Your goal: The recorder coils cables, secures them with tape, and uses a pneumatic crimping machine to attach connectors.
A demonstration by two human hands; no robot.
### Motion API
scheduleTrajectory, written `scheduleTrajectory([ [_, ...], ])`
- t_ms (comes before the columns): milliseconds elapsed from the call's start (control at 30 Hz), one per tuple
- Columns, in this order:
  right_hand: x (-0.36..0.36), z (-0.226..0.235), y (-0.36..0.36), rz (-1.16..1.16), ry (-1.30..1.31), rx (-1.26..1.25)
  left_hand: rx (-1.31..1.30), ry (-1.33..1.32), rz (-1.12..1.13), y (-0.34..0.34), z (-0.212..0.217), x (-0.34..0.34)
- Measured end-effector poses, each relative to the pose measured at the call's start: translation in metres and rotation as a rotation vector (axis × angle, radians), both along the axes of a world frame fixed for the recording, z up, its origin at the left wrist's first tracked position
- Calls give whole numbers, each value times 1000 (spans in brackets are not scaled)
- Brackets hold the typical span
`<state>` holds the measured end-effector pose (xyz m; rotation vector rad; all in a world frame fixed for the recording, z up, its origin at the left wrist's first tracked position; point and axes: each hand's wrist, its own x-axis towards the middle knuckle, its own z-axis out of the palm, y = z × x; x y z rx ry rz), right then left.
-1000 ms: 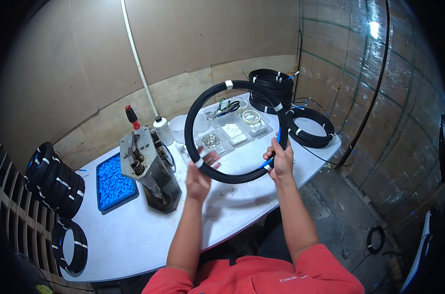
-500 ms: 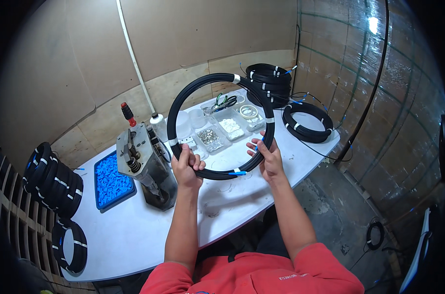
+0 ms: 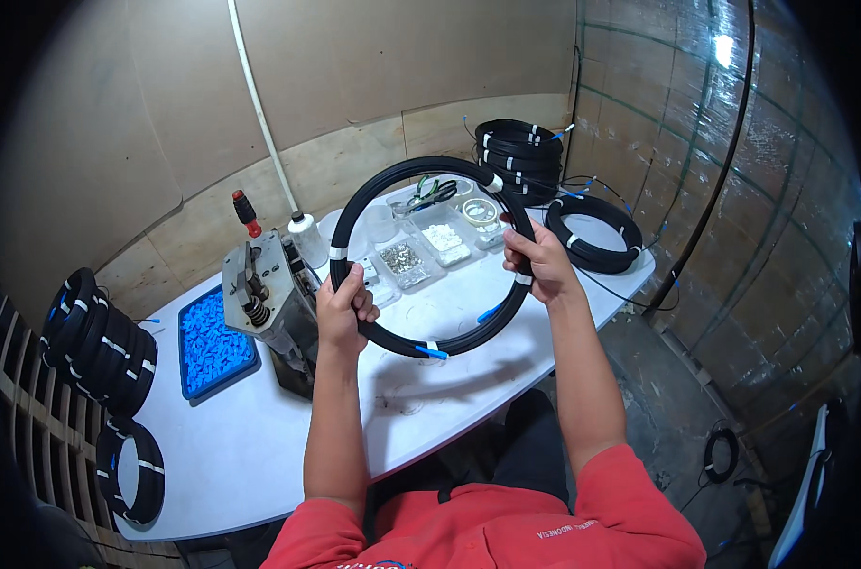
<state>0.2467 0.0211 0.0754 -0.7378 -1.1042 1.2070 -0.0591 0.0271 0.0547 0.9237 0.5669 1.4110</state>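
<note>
A black cable coil (image 3: pixel 392 337), bound with white tape bands, is held up above the white table (image 3: pixel 231 455). My left hand (image 3: pixel 344 308) is closed around its left side, just below a white band. On the opposite side my right hand (image 3: pixel 541 261) grips the ring, with the fingers curled over it. Blue connector ends (image 3: pixel 431 352) show along the coil's lower edge. Behind the ring, and seen partly through it, stand clear trays with small metal parts (image 3: pixel 407 263) and white parts (image 3: pixel 444 242).
Left of the coil are a metal hand press (image 3: pixel 269 294) with a red-and-black handle and a tray of blue pieces (image 3: pixel 212 346). Stacked coils (image 3: pixel 98 346) stand at the far left. More coils (image 3: pixel 516 156) rise at the back right, beside a single coil (image 3: pixel 596 235).
The coil has turned clockwise and come slightly lower and nearer. My right hand has shifted up and right along the ring, closing more firmly; my left hand has moved slightly left.
</note>
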Motion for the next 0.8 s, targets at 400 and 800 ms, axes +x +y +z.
scheduleTrajectory([
  [400,-6,-5,-9,-31,140,-171,25,123,-27,12,8,-4],
  [800,-4,-3,-10,25,188,-217,-10,109,-36,18,4,-8],
])
